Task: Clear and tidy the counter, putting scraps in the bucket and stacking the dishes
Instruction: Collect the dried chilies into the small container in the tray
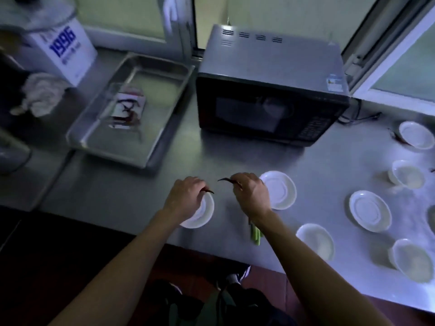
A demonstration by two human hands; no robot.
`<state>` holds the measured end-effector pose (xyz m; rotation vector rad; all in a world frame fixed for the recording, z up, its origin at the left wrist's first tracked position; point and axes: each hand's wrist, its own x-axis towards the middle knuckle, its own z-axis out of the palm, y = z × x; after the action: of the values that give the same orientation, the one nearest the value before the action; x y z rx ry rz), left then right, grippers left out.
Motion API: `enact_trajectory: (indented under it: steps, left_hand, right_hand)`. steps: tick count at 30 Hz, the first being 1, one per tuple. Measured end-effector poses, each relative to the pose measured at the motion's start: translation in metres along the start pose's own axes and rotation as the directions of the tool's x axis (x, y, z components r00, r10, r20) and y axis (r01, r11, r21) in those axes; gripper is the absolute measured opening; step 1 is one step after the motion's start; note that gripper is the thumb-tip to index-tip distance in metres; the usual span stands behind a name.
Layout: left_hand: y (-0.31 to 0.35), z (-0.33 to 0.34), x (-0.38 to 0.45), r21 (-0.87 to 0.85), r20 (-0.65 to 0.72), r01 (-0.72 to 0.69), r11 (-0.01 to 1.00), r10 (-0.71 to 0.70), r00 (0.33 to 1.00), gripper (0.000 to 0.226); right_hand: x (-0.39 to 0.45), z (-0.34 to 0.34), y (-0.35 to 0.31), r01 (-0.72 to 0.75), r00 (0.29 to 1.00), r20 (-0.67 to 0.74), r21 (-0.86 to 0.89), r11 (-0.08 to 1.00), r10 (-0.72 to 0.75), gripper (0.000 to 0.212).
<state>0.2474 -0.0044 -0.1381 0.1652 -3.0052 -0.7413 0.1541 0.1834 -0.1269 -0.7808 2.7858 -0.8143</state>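
Left hand [186, 196] pinching a dried red chili [209, 190] over a small white dish [204, 214] near the counter's [141, 182] front edge. Right hand [251, 196] gripping another dried chili [227, 180], green stalks [256, 235] showing below the wrist. More white dishes toward the right edge. Microwave [270, 90] at the back; steel tray [131, 109] back left.

Eight white dishes sit on the bench [317, 165]: one saucer [202, 215] near the front edge under the left hand [186, 196], a second [280, 190] beside the right hand [251, 196], a third [370, 210], a shallow bowl [316, 241], three bowls toward the right edge [415, 135] [407, 176] [410, 260], and one cut off at that edge [432, 218]. Two dried red chillies [209, 191] [227, 180] show, one per hand. One bunch of green stalks [255, 235], one steel tray [164, 142], one microwave [270, 90], one white cloth [40, 94].
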Motion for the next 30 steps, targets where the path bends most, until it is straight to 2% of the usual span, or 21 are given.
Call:
enact_trajectory:
  steps: [4,8,14,17,22,27,30]
  left_hand:
    - [-0.047,-0.043,-0.050,-0.012,-0.079,0.056,0.998,-0.057,0.995,0.016]
    - [-0.087,-0.081,-0.093,-0.005,-0.179,0.075,0.997,-0.074,0.981,0.011]
    - [-0.133,-0.115,-0.143,0.008,-0.246,0.180,0.984,-0.173,0.954,0.012]
    - [-0.148,-0.125,-0.161,0.013,-0.268,0.223,0.975,-0.212,0.940,0.014]
    - [-0.171,-0.133,-0.178,0.000,-0.286,0.299,0.954,-0.287,0.914,0.017]
    - [-0.196,-0.140,-0.173,-0.001,-0.262,0.343,0.939,-0.331,0.907,0.020]
    - [-0.215,-0.149,-0.157,-0.011,-0.265,0.348,0.937,-0.338,0.903,0.019]
  right_hand:
    - [-0.002,0.030,-0.066,0.083,0.997,-0.004,0.011,0.996,-0.083,0.025]
    - [-0.006,0.058,-0.127,0.097,0.995,-0.030,0.081,0.992,-0.094,0.022]
    - [-0.011,0.083,-0.194,0.225,0.974,-0.045,0.087,0.970,-0.222,0.027]
    - [-0.010,0.091,-0.217,0.297,0.955,-0.052,0.063,0.953,-0.294,0.029]
    - [-0.004,0.110,-0.247,0.335,0.942,-0.008,0.085,0.939,-0.335,0.026]
    - [0.024,0.129,-0.261,0.292,0.953,0.044,0.113,0.950,-0.298,0.025]
    - [0.054,0.134,-0.265,0.288,0.955,0.029,0.137,0.948,-0.295,0.024]
